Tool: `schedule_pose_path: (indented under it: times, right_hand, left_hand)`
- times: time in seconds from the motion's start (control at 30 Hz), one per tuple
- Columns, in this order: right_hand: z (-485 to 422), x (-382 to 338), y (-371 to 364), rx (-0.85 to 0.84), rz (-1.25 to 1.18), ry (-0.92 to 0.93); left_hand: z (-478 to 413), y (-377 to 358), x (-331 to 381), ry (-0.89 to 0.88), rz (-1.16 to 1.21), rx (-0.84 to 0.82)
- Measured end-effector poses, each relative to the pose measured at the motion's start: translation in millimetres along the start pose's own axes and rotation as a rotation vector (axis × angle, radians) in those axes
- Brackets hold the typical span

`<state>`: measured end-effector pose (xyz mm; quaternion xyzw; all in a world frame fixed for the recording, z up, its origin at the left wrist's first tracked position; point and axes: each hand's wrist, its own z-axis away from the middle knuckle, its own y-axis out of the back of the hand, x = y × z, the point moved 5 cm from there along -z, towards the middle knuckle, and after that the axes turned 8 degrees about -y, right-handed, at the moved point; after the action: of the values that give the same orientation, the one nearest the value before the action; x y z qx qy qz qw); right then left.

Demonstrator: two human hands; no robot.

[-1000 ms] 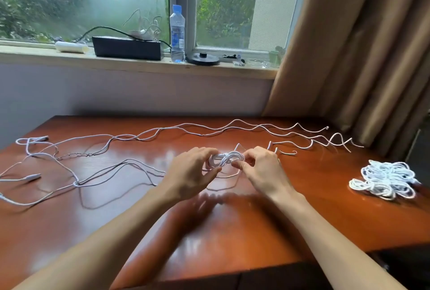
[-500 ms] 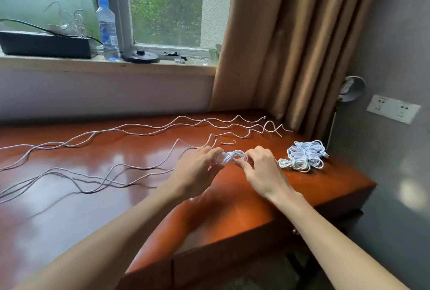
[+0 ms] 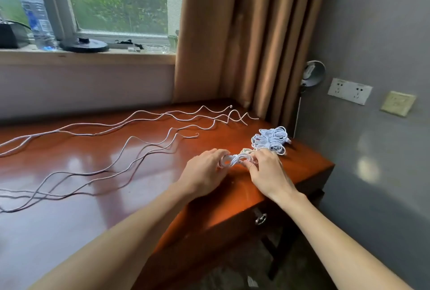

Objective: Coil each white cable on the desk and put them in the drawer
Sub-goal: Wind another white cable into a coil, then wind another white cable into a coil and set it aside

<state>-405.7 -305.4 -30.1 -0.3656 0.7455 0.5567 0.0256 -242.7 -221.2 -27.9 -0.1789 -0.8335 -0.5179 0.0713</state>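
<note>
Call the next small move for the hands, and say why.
Probably set the small coil down beside the pile of coiled cables. The left hand and right hand both grip it, it looks wrapped round its middle, the pile lies just beyond the right hand, and the drawer below appears shut. Loose cables wait on the desk.

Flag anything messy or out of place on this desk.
Long white cables sprawl uncoiled across the glossy red-brown wooden desk, unlike the bundled white cable pile by its right corner. Nothing looks spilled or damaged.
</note>
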Motion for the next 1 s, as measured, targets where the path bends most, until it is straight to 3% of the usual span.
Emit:
schedule_pose_path:
  times: [0.47, 0.63, 1.0]
  right_hand:
    - [-5, 38, 17, 0.102, 0.018, -0.016]
    - [-7, 46, 15, 0.139, -0.087, -0.061]
    - [-5, 52, 10, 0.219, 0.012, -0.096]
  left_hand:
    - [-43, -34, 8, 0.033, 0.085, 0.076]
    - [-49, -42, 8, 0.012, 0.041, 0.099]
    - [-49, -49, 5, 0.016, -0.018, 0.087]
